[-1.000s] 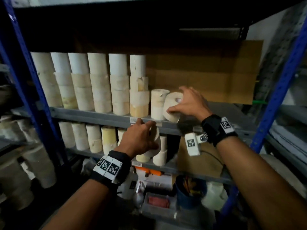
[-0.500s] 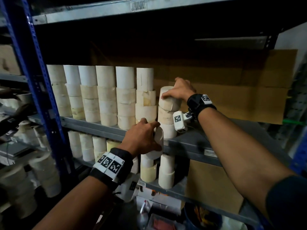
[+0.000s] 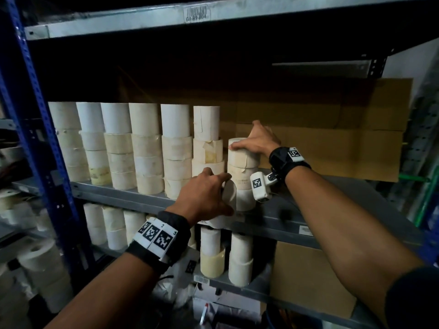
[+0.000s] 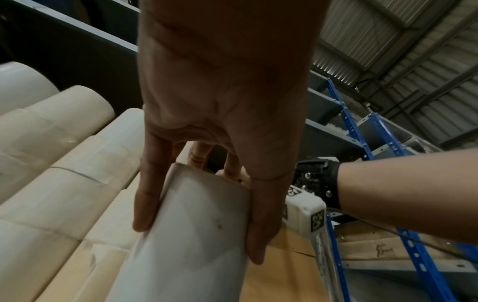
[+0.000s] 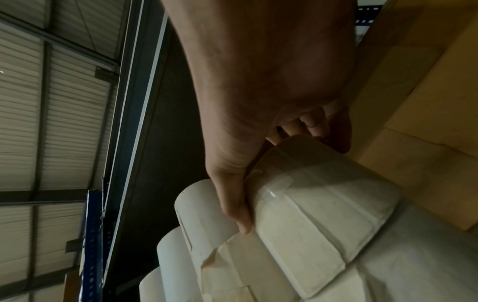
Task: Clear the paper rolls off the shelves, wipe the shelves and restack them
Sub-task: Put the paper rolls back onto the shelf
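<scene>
Stacks of cream and white paper rolls stand in a row on the grey middle shelf. At the row's right end is a shorter stack; my right hand grips its top roll from above, thumb on the near side, fingers over the top. My left hand holds another white roll tilted on its side in front of that stack, just above the shelf's front edge. Thumb and fingers clamp its two sides.
More rolls stand on the lower shelf, beside a cardboard box. Flat cardboard lines the back of the middle shelf. Blue uprights frame the rack; the upper shelf hangs overhead. Other rolls lie left.
My right hand lifted its roll from the shelf surface and set it on top of the short stack, where it still grips it. My left hand rose slightly with its roll.
</scene>
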